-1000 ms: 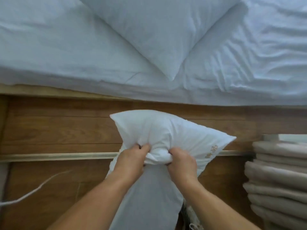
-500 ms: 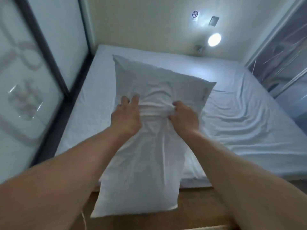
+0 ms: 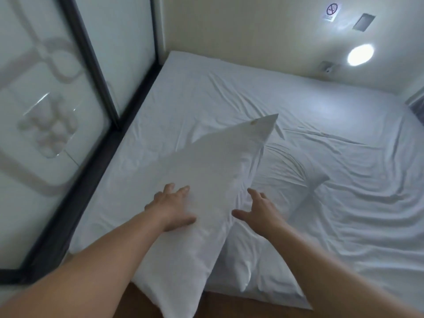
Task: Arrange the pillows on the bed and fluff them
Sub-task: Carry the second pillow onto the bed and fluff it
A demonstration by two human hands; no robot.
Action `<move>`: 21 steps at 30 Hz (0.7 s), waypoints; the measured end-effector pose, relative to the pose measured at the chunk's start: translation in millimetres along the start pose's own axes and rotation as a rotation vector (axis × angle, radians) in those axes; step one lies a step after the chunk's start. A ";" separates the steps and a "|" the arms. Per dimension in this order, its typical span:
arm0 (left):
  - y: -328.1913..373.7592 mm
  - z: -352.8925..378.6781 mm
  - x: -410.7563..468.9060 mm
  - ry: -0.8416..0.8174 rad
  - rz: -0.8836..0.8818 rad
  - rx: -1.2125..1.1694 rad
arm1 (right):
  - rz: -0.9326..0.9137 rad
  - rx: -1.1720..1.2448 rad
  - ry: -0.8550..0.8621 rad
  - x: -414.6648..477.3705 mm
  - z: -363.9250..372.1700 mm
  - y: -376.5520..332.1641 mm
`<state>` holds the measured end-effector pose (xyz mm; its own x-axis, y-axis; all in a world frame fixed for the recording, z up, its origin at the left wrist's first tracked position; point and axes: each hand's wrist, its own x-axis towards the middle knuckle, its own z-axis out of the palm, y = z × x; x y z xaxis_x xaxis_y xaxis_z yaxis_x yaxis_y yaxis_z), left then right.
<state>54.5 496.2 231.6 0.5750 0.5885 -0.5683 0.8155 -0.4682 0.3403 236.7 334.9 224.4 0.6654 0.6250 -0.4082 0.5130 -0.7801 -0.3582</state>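
Two bare forearms are reaching in from the bottom of the frame. The left hand [image 3: 171,208] is lying spread, fingers apart and gripping nothing, with its palm on the near pillow; the right hand [image 3: 257,208] is hovering open just right of that pillow's edge, fingers splayed, and whether it is touching the cloth cannot be told.

The white rectangular fabric pillow [image 3: 202,203] is sitting at lower centre of the frame, its near end hanging past the bed's near edge over the brown wooden floor [image 3: 229,306]. Its long axis is running from the bottom centre up and to the right, and its far corner, carrying a small tan mark, is pointing toward the upper right. It is overlapping a second white pillow [image 3: 270,249] lying flat just to its right.

Beyond them, the bed with a wrinkled white sheet [image 3: 321,125] is stretching to the pale wall, where a round lit lamp [image 3: 360,55] is glowing at upper right. Dark-framed frosted glass panels [image 3: 46,111] are filling the left of the frame.
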 end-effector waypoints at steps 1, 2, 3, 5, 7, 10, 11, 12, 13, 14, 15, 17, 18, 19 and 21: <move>-5.5 1.2 8.7 -0.034 0.001 -0.017 | 0.014 0.052 0.000 8.2 3.6 -5.1; -10.6 2.3 18.0 -0.051 -0.001 -0.032 | 0.022 0.095 0.013 17.1 6.8 -12.1; -15.9 2.6 29.4 -0.054 -0.009 -0.047 | 0.024 0.119 0.033 27.6 9.4 -20.6; -24.7 0.1 57.0 -0.050 -0.025 -0.073 | 0.026 0.120 0.059 52.4 12.2 -38.7; -31.9 -7.3 88.3 -0.059 -0.043 -0.082 | 0.068 0.071 0.051 80.2 14.6 -53.6; -41.8 -15.0 134.8 -0.106 -0.043 -0.080 | 0.195 -0.076 0.045 118.0 24.3 -70.2; -43.8 -13.7 145.9 -0.127 -0.037 -0.083 | 0.238 -0.096 0.052 126.2 29.6 -74.1; -45.3 -10.3 156.7 -0.151 -0.029 -0.086 | 0.282 -0.091 0.066 132.3 36.3 -76.8; -47.7 -6.2 168.2 -0.176 -0.025 -0.099 | 0.327 -0.075 0.087 137.8 44.4 -78.0; -50.6 -1.2 179.7 -0.199 -0.027 -0.122 | 0.387 -0.049 0.113 141.4 52.4 -77.0; -54.2 4.3 190.8 -0.223 -0.033 -0.154 | 0.472 -0.004 0.145 143.0 60.4 -74.5; -59.8 16.2 207.6 -0.261 -0.052 -0.272 | 0.656 0.110 0.217 144.0 77.3 -66.7; -61.1 22.8 214.0 -0.268 -0.062 -0.334 | 0.725 0.142 0.244 144.0 87.2 -62.5; -61.0 30.4 219.2 -0.260 -0.070 -0.374 | 0.766 0.145 0.265 143.3 96.6 -59.0; -58.6 45.9 225.8 -0.196 -0.061 -0.390 | 0.771 0.147 0.330 145.6 110.4 -53.8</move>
<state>133.5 626.3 49.0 0.5328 0.4532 -0.7146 0.8327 -0.1305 0.5381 246.0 471.1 91.6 0.9356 -0.1377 -0.3253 -0.2088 -0.9583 -0.1950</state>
